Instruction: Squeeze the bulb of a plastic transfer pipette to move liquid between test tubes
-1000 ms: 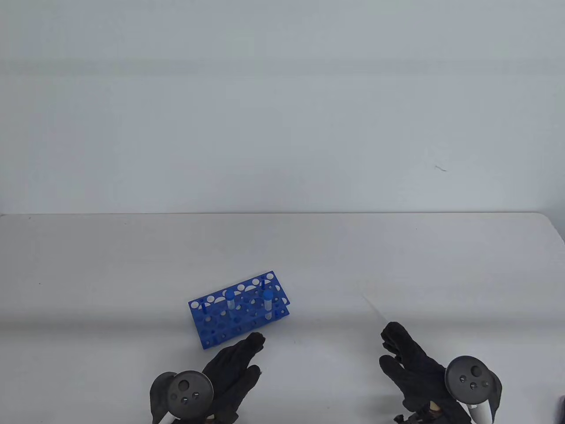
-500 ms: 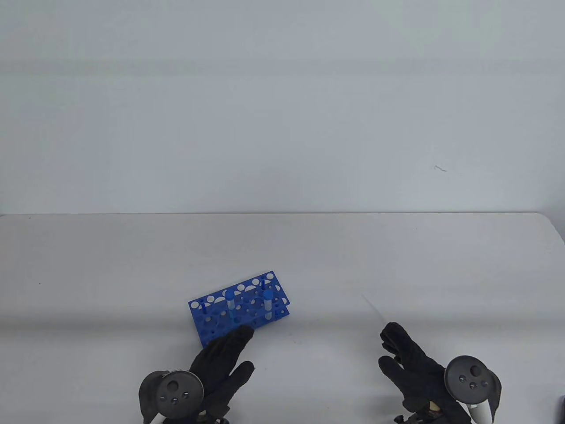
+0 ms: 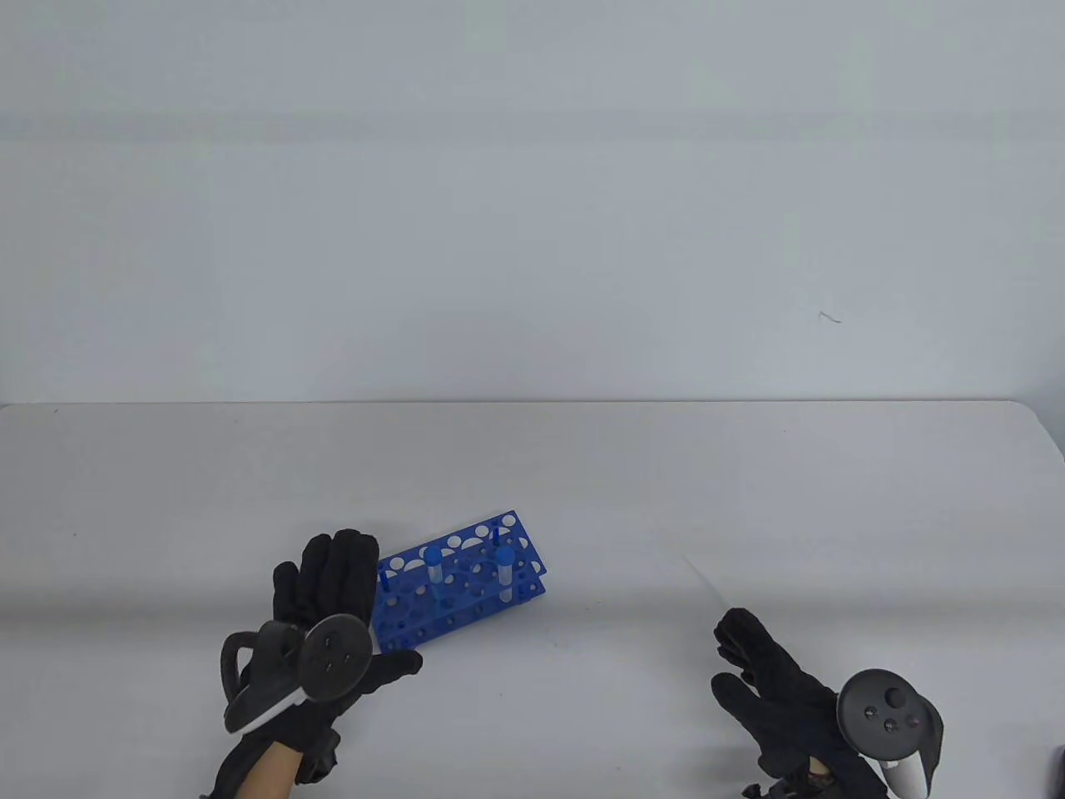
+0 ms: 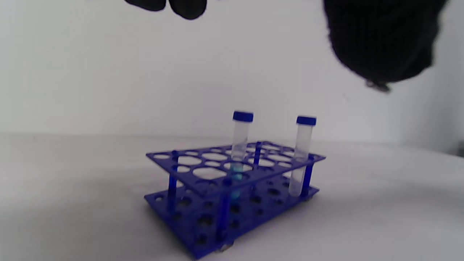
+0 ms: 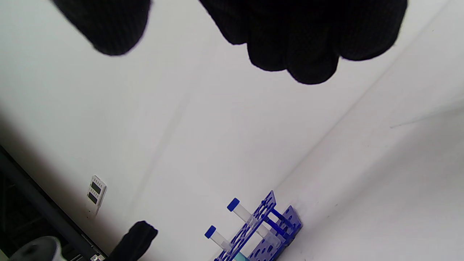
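Note:
A blue test tube rack (image 3: pixel 482 595) stands on the table and also shows in the left wrist view (image 4: pixel 232 181) and the right wrist view (image 5: pixel 268 224). It holds two blue-capped tubes: the left tube (image 3: pixel 433 568) (image 4: pixel 240 145) has teal liquid at its bottom, and the right tube (image 3: pixel 505 573) (image 4: pixel 302 156) looks empty. A thin clear pipette (image 3: pixel 705 580) lies on the table right of the rack. My left hand (image 3: pixel 358 599) is spread open at the rack's left end, holding nothing; its fingertips (image 4: pixel 181 7) hang clear above the rack. My right hand (image 3: pixel 725 657) is loosely open and empty, just short of the pipette.
The white table's back edge (image 3: pixel 532 404) meets a plain wall. The table's right end (image 3: pixel 1044 433) is rounded. A dark frame and a small wall plate (image 5: pixel 96 190) show in the right wrist view.
My left hand moved left and farther from me, from in front of the rack to its left end, and spread open. The right hand, rack and pipette stayed still.

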Available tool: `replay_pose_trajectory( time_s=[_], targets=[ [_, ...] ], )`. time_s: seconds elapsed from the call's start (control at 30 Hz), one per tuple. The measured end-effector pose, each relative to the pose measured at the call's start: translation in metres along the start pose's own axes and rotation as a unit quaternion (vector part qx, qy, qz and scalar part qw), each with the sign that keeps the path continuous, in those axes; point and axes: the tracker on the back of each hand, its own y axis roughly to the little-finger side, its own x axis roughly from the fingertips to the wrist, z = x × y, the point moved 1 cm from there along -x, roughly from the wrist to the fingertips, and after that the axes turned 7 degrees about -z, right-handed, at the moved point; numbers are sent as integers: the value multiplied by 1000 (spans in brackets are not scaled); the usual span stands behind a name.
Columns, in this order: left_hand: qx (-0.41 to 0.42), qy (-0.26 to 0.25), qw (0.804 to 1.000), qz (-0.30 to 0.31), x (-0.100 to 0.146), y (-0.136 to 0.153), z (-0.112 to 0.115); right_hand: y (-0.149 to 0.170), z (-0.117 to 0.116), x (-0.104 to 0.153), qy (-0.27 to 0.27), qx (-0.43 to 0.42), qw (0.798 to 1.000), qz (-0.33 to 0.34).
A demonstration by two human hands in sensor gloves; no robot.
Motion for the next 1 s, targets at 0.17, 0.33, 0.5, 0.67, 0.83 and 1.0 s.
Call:
replay_pose_trajectory(
  time_s=[0.17,0.33,0.5,0.67,0.83,1.0],
  targets=[
    [-21,83,996,-19,-45,-1,35,0,1,0,2,2,1000,-2],
    [-31,123,991,-42,-72,-3,57,1,0,0,-3,3,1000,-4],
    [-30,128,990,-48,-85,-1,65,-1,-4,-1,-14,11,1000,0],
    [-39,133,989,-43,-90,0,70,-1,-4,-1,-9,20,1000,0],
    [-35,95,994,-41,-91,0,72,0,-4,-1,-10,24,1000,-1],
    [-7,56,998,-24,-86,1,70,1,-3,-2,-7,20,1000,-6]
  ],
)
